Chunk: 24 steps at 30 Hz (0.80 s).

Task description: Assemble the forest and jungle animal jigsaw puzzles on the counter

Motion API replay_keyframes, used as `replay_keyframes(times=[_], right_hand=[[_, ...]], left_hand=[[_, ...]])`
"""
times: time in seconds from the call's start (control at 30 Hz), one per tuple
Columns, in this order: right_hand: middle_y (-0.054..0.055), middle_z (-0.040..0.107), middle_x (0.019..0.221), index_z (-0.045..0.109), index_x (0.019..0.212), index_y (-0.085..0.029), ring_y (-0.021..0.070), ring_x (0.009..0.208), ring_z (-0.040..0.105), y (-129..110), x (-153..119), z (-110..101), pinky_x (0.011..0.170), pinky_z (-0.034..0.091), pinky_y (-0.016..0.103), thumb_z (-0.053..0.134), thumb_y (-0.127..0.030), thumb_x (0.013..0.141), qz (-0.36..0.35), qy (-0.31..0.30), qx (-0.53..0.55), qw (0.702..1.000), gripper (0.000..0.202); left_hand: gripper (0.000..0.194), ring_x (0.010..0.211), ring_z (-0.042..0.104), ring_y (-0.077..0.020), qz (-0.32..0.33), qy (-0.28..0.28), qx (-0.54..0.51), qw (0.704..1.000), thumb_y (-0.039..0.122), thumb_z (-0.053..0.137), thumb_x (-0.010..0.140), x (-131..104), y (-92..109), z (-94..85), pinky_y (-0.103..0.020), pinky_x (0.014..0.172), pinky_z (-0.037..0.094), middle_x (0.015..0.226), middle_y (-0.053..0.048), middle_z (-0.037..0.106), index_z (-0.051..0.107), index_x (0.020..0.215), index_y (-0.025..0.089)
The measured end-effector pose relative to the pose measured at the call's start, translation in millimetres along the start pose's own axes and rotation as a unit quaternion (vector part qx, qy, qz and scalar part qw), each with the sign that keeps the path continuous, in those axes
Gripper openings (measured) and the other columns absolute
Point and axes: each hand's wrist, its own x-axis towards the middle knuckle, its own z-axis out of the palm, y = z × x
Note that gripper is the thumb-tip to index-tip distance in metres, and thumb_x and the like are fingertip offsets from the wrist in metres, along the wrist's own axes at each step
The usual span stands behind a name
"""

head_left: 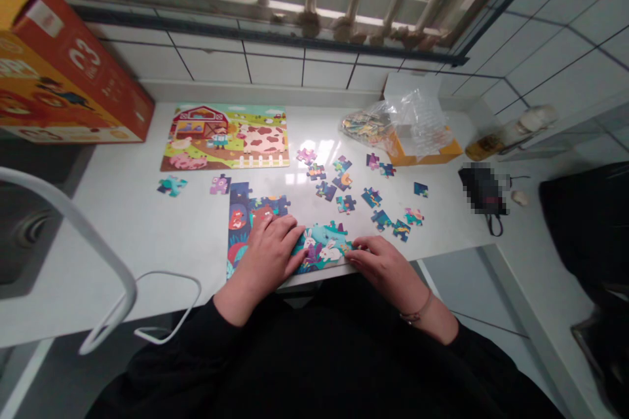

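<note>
On white counter (162,236): resting left hand (270,249), loosely spread, on part-built puzzle (324,247); touching its right end with narrowed right hand (383,265), cannot tell grip.

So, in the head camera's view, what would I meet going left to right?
Orange box → teal puzzle piece → purple puzzle piece → partly assembled puzzle → right hand → pixelated black item.

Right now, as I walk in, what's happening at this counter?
A person's left hand rests on a partly assembled, dark-blue-and-teal animal jigsaw; the right hand is at its right end, beside the printed white rabbits. Loose, multicoloured pieces lie beyond it. A colourful rectangular farm picture lies farther back, left.
</note>
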Motion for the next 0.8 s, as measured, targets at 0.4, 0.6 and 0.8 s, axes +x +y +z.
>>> replay_keyframes(times=[0.4,0.6,0.8], right_hand=[[0.013,0.073,0.123,0.079,0.121,-0.026,0.0277,0.11,0.07,2,-2,1,0.095,0.062,0.044,0.066,-0.019,0.109,0.0,-0.008,0.02,1.0,0.019],[0.013,0.071,0.122,0.077,0.129,-0.028,0.0274,0.109,0.069,3,-5,0,0.093,0.063,0.044,0.065,-0.021,0.109,-0.002,0.008,0.024,1.0,0.024],[0.012,0.076,0.107,0.071,0.128,-0.022,0.0286,0.1,0.072,18,-8,-9,0.09,0.061,0.044,0.054,-0.024,0.113,0.053,0.065,-0.04,0.996,0.023]], left_hand=[[0.041,0.142,0.061,-0.035,-0.006,-0.009,-0.007,1.0,0.042,0.062,0.11,-1,2,-2.6,-0.058,0.13,0.039,0.149,-0.015,0.068,0.068,0.145,0.022],[0.039,0.142,0.061,-0.0342,-0.007,-0.006,-0.014,1.0,0.041,0.062,0.11,-1,1,-2.6,-0.057,0.13,0.039,0.149,-0.014,0.067,0.068,0.144,0.023],[0.041,0.142,0.061,-0.0345,-0.004,-0.001,-0.014,1.0,0.041,0.062,0.11,-1,0,-1.0,-0.059,0.131,0.038,0.148,-0.015,0.068,0.069,0.144,0.02]])
